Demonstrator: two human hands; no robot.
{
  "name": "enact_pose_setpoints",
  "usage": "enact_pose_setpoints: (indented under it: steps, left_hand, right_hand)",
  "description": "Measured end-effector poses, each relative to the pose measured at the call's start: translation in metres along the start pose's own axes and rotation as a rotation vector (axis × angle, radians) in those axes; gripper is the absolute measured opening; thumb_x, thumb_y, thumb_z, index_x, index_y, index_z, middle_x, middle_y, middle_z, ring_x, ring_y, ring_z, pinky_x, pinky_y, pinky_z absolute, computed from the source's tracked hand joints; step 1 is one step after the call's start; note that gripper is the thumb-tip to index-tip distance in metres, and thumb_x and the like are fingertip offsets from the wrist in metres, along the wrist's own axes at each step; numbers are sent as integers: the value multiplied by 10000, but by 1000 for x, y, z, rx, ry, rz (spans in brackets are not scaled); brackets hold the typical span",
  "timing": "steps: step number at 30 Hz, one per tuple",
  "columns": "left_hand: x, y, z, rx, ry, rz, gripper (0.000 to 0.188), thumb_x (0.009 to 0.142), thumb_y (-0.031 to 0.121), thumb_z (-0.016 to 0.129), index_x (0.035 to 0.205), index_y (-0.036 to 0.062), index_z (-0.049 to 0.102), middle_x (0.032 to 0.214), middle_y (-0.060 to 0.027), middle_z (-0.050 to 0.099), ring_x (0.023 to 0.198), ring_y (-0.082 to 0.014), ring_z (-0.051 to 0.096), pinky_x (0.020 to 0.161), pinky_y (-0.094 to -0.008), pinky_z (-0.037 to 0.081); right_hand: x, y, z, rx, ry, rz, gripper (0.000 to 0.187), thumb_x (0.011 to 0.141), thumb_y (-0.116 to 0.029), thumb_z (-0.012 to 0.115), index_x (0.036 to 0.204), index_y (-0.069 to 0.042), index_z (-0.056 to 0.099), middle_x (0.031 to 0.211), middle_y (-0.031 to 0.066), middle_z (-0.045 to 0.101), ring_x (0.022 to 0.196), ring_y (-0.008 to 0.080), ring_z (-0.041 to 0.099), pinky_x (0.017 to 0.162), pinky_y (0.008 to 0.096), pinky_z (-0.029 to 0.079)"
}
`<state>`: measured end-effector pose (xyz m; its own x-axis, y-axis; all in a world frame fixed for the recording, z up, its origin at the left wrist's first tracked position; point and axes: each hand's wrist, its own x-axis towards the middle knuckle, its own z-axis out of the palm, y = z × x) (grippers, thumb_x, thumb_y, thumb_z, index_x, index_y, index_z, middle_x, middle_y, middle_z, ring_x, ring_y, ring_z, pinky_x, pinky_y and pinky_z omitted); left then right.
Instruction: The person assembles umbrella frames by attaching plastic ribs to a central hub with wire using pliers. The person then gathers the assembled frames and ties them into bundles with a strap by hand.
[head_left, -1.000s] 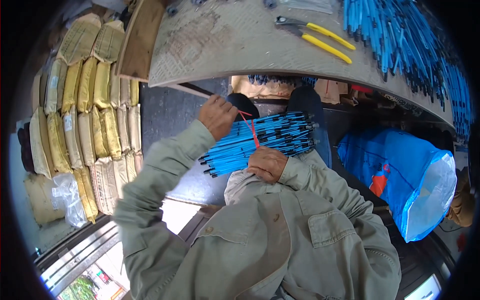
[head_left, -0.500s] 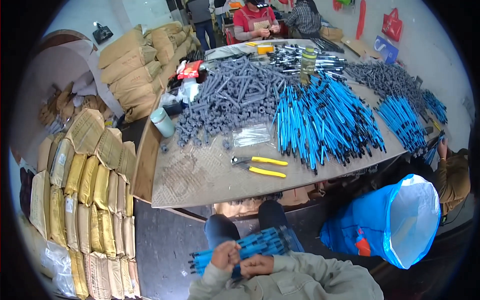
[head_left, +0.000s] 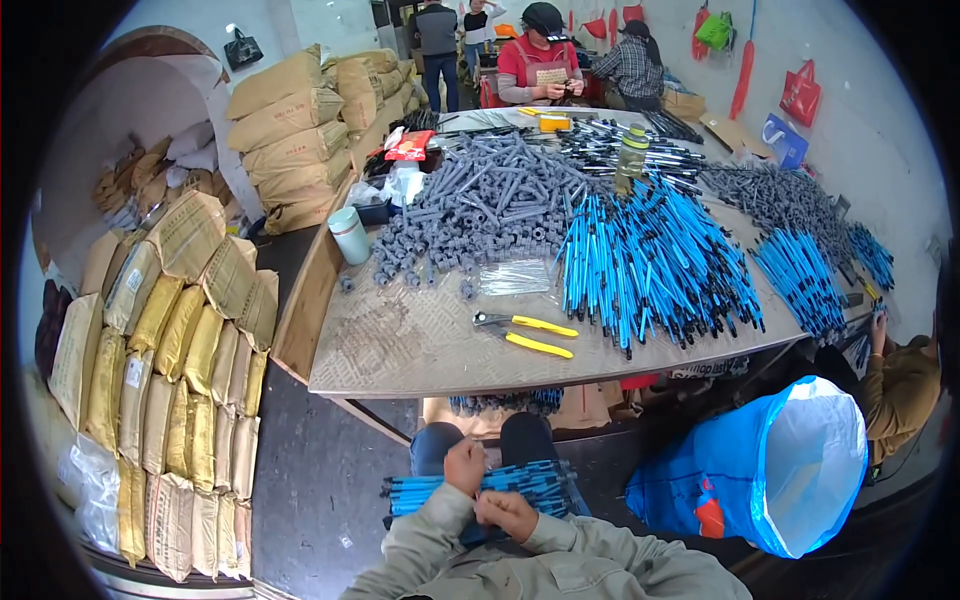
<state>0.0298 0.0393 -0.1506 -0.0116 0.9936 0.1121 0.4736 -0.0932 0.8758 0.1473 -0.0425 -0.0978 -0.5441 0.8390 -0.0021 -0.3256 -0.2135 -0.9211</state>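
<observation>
Across my lap lies a bundle of thin blue rods with black ends (head_left: pixel 535 484). Over its middle, my left hand (head_left: pixel 464 466) is closed in a fist, a little farther from me than the other hand. Just below and to the right, my right hand (head_left: pixel 508 513) is also closed, its fingertips turned toward my left wrist. Whatever the fingers pinch is too small or hidden to name. On the table in front lie yellow-handled cutting pliers (head_left: pixel 525 333), apart from both hands.
The table (head_left: pixel 400 350) holds a heap of grey plastic parts (head_left: pixel 490 200), a large pile of blue rods (head_left: pixel 655 265), clear-bagged pins (head_left: pixel 515 277), a pale flask (head_left: pixel 349 236) and a bottle (head_left: pixel 631 160). A blue sack (head_left: pixel 700 470) stands right, stacked packages (head_left: pixel 165 370) left. Other people sit nearby.
My left hand has risen forward over the bundle, and my right hand has shifted slightly up. The bundle lies more level across my lap. The whole view has tilted slightly.
</observation>
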Motion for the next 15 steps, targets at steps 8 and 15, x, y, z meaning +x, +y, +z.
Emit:
enact_pose_setpoints:
  steps: [8, 15]
  left_hand:
    - [57, -58, 35, 340, -54, -363, 235, 743, 213, 525, 775, 31, 671, 801, -204, 627, 761, -297, 631, 674, -398, 484]
    - [6, -80, -1, 254, -921, 13, 176, 733, 197, 556, 778, 83, 683, 729, -136, 638, 656, -258, 631, 569, -374, 488]
  right_hand:
    - [11, -3, 5, 234, 331, 65, 259, 902, -214, 498, 695, -57, 503, 669, -12, 484, 590, 52, 419, 529, 202, 321]
    - [-45, -25, 3, 379, 128, 267, 263, 894, -268, 524, 712, -78, 522, 668, -11, 501, 554, 53, 428, 502, 202, 328]
